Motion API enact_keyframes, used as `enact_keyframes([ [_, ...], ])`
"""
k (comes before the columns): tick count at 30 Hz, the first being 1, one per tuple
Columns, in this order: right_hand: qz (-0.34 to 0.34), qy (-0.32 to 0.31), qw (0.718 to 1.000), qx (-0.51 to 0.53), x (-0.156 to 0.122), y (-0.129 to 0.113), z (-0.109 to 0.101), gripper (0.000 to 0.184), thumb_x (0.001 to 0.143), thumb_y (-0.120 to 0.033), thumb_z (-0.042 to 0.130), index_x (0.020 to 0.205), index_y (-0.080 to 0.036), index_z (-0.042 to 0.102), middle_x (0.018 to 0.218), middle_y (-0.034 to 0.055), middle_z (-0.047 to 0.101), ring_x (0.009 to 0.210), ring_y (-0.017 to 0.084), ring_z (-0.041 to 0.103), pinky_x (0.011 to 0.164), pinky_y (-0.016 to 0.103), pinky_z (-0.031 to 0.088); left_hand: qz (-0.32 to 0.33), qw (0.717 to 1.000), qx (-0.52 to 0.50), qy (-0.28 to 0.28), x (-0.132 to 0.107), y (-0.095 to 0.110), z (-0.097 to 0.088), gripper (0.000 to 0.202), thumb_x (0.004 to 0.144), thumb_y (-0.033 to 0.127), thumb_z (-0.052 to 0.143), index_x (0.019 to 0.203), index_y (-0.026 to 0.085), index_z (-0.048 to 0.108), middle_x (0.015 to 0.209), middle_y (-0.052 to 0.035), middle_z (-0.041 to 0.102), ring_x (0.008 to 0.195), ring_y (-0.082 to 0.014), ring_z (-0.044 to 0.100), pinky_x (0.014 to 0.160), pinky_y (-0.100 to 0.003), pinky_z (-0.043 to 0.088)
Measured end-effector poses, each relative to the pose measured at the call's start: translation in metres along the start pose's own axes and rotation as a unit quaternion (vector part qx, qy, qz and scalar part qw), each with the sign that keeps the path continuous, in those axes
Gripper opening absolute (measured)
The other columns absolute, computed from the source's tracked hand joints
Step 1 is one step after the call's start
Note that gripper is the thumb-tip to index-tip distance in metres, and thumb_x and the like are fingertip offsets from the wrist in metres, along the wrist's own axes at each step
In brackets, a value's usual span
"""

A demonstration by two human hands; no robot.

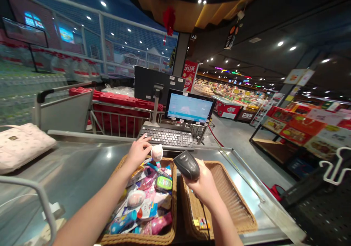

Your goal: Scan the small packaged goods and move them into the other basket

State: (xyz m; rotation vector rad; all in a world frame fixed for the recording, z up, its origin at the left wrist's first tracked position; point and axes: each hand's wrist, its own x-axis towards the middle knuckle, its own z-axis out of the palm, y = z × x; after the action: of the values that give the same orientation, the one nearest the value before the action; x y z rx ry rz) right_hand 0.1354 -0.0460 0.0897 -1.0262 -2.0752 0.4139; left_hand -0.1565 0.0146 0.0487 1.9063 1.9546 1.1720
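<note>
Along the left edge of the surface point(82, 165) lies a white padded bag point(22, 145), well apart from both hands. Further right, at the near edge, stands a wicker basket point(173, 209) heaped with small bright packets and toys, a green packet point(163, 182) among them. The left hand point(138, 151) reaches over this basket's far rim. Its grip is released: the fingers are stretched out, with the tips at the near left corner of the keyboard point(167, 137), and it closes on nothing that shows. Just beside it on the thumb side, a small white and pink toy figure point(157, 153) stands upright at the far rim. It seems to touch the hand, though whether the thumb presses on it cannot be told. Beyond the keyboard a lit screen point(189, 108) faces the person. To the right, the right hand point(203, 185) is clenched around the handle of a dark barcode scanner point(187, 164), held above the gap between the two baskets. The scanner's long axis runs up out of the fist and leans left and away, so its head sits near the toy figure, which lies to its left and a little farther off. The left hand is by far the nearer of the two to the figure. Under the right wrist a second wicker basket point(233, 198) is nearly bare, with one small packet point(201, 223) at its near left corner.
</note>
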Motion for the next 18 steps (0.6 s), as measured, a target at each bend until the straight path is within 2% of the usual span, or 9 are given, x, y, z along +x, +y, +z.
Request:
enact_keyframes([
  [3, -0.003, 0.0, 1.0, 0.003, -0.001, -0.005, 0.005, 0.041, 0.076, -0.023, 0.063, 0.116, -0.019, 0.067, 0.113, 0.0107, 0.071, 0.106, 0.029, 0.064, 0.096, 0.042, 0.048, -0.009, 1.0, 0.0, -0.008, -0.009, -0.011, 0.001, 0.026, 0.079, 0.035, 0.049, 0.064, 0.024, 0.067, 0.136, -0.0085, 0.062, 0.143, -0.0314, 0.036, 0.115, -0.065, 0.022],
  [6, 0.013, -0.001, 1.0, 0.004, -0.003, -0.01, 0.01, 0.039, 0.076, -0.025, 0.064, 0.114, -0.019, 0.068, 0.107, 0.0098, 0.071, 0.1, 0.028, 0.065, 0.092, 0.04, 0.05, -0.014, 1.0, -0.002, -0.018, -0.019, -0.017, 0.0, 0.026, 0.079, 0.034, 0.049, 0.065, 0.023, 0.066, 0.136, -0.0097, 0.062, 0.143, -0.031, 0.037, 0.114, -0.065, 0.022],
  [13, 0.058, -0.029, 0.998, 0.019, -0.012, -0.017, 0.022, 0.037, 0.075, -0.027, 0.063, 0.111, -0.022, 0.068, 0.107, 0.0086, 0.071, 0.103, 0.03, 0.064, 0.09, 0.041, 0.05, -0.017, 0.998, 0.003, -0.057, -0.044, -0.02, -0.003, 0.026, 0.081, 0.034, 0.049, 0.066, 0.022, 0.068, 0.134, -0.0092, 0.064, 0.142, -0.0317, 0.039, 0.113, -0.065, 0.025],
  [18, 0.073, -0.023, 0.996, 0.037, -0.02, -0.017, 0.027, 0.025, 0.077, -0.026, 0.063, 0.101, -0.022, 0.067, 0.1, 0.0056, 0.071, 0.095, 0.026, 0.065, 0.089, 0.038, 0.05, -0.012, 0.995, 0.003, -0.099, -0.063, -0.021, 0.005, 0.024, 0.08, 0.028, 0.05, 0.064, 0.022, 0.066, 0.134, -0.0073, 0.064, 0.142, -0.0317, 0.038, 0.113, -0.062, 0.029],
])
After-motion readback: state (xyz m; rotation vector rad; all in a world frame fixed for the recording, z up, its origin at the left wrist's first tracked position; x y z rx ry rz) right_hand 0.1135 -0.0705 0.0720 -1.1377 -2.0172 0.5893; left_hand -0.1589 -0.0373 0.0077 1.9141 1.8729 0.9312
